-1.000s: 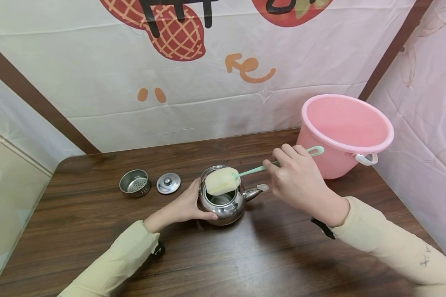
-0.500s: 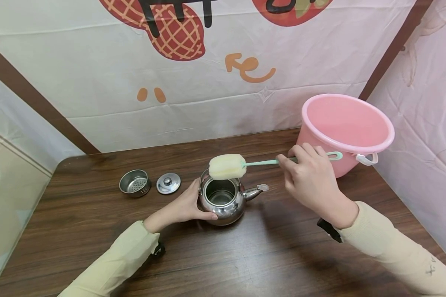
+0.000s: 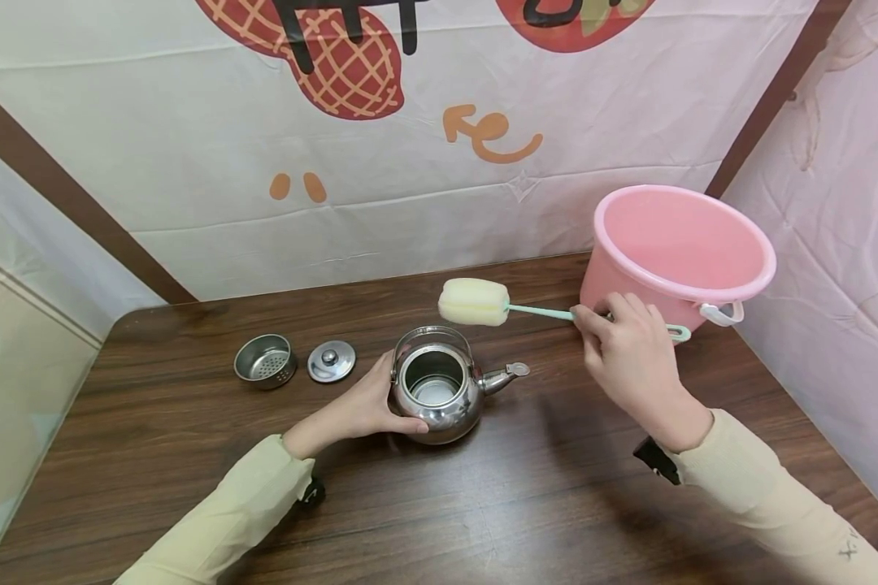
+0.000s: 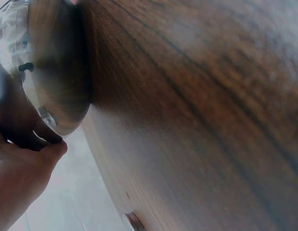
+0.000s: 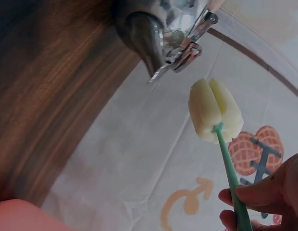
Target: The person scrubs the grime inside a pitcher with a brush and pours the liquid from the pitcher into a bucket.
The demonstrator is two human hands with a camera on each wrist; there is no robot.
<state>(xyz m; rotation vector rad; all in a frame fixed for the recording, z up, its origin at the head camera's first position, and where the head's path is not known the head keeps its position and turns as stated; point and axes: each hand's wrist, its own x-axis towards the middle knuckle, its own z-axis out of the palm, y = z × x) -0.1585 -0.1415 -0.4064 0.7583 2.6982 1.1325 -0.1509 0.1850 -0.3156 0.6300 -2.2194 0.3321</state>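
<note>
A shiny steel teapot (image 3: 446, 418) stands lidless on the table, its spout pointing right and its hoop handle upright behind the mouth. My left hand (image 3: 366, 404) holds its left side, thumb along the near wall and the other fingers hidden around the back. In my right hand (image 3: 632, 357) is a sponge brush (image 3: 474, 302) with a thin mint-green handle, gripped partway along. Its pale yellow sponge head hovers behind and above the teapot, outside the mouth. The right wrist view shows thumb and fingers pinching the handle (image 5: 229, 168), the sponge head apart from the spout.
Left of the teapot lie its round lid (image 3: 332, 361) and a perforated steel strainer (image 3: 266, 361). A large pink bucket (image 3: 644, 276) with a white handle stands at the back right, close to my right hand. A printed cloth (image 3: 410, 211) hangs behind the table (image 3: 439, 520).
My right hand has moved right, lifting the sponge head from over the teapot mouth up and away behind it. My left hand and the teapot have stayed in place.
</note>
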